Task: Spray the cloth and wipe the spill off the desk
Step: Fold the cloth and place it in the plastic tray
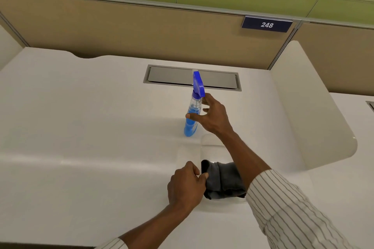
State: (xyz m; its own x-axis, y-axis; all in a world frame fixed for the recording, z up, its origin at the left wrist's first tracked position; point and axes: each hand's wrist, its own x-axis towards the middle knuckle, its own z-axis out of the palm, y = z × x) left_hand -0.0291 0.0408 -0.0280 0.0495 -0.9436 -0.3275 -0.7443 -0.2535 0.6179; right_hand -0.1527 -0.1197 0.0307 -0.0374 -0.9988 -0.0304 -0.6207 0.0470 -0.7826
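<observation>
Near the desk's [81, 127] front edge lies the dark cloth [224, 180], pinched by the left hand [187, 184]. Just beyond it stands the spray bottle [193, 115], which the right hand [212, 117] reaches with fingers spread, not yet closed. Spraying and wiping both seem undone; no spill is discernible.

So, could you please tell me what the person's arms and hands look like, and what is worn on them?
Both hands are bare: no gloves, rings or watch show on the left hand or the right hand. Each arm wears a whitish shirt with thin dark stripes, the right sleeve pushed up the forearm, the left sleeve barely showing at the bottom edge.
</observation>
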